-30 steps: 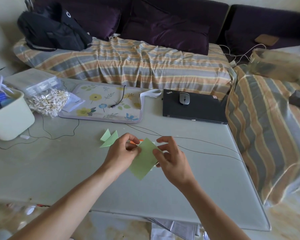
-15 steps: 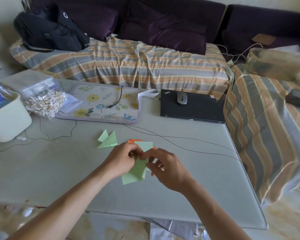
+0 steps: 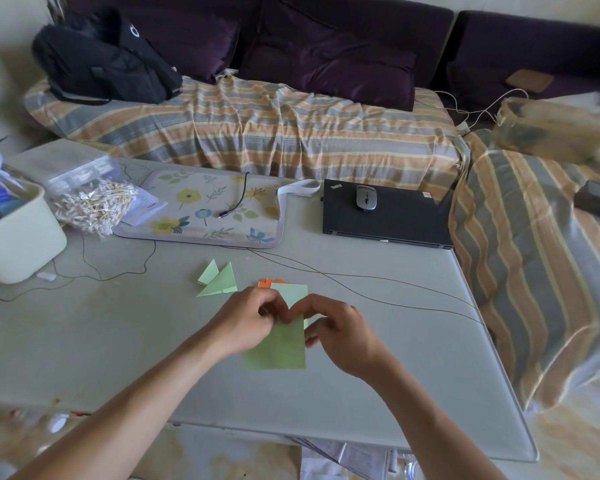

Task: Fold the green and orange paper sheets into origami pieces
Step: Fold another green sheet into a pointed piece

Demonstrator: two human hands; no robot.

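Note:
A light green paper sheet (image 3: 278, 348) hangs just above the grey table (image 3: 118, 341), near its middle. My left hand (image 3: 246, 322) and my right hand (image 3: 342, 336) both pinch its upper edge, fingertips almost meeting. Behind my hands lies another pale green sheet (image 3: 291, 292) on top of orange paper (image 3: 269, 283), of which only a corner shows. A folded green origami piece (image 3: 220, 280) with pointed flaps lies on the table to the left of them.
A closed black laptop (image 3: 388, 220) with a mouse (image 3: 366, 198) sits at the back right. A floral pad (image 3: 201, 209), a bag of cotton swabs (image 3: 90, 206) and a cream bin (image 3: 18, 237) stand at the back left. Thin cables (image 3: 378, 289) cross the table.
The green sheet turned from a tilted diamond to hang squarely, and my hands closed together on its top edge. The pale green and orange papers behind came into view.

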